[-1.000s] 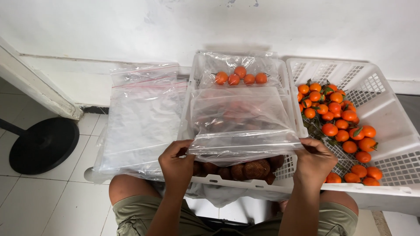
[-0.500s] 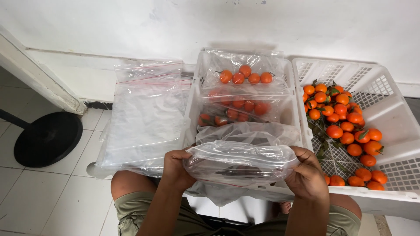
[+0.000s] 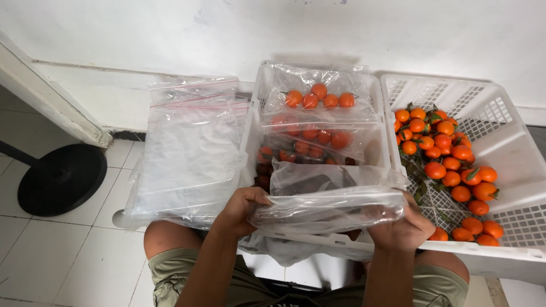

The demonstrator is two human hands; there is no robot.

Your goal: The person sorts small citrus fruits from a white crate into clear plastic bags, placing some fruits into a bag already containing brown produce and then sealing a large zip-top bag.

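Left hand (image 3: pixel 242 210): fingertips tucked behind the clear plastic bag (image 3: pixel 330 202), out of sight.
Right hand (image 3: pixel 401 224): fingers seen only dimly through the bag's film; grip itself unclear.
Bag contents: dark shapes blurred by folds and glare, not identifiable.
Middle crate (image 3: pixel 318 239): near rim partly covered by the bag and both hands; lower packed bags of oranges (image 3: pixel 310 139) overlapped and clouded by plastic.
Right crate (image 3: pixel 512 148): corner cut off by the right edge; loose oranges (image 3: pixel 449 159) near the right hand partly hidden.
Stack of empty bags (image 3: pixel 187 148): count impossible to tell; support beneath hidden.
Black round base (image 3: pixel 60 179): its pole cut off by the left edge.
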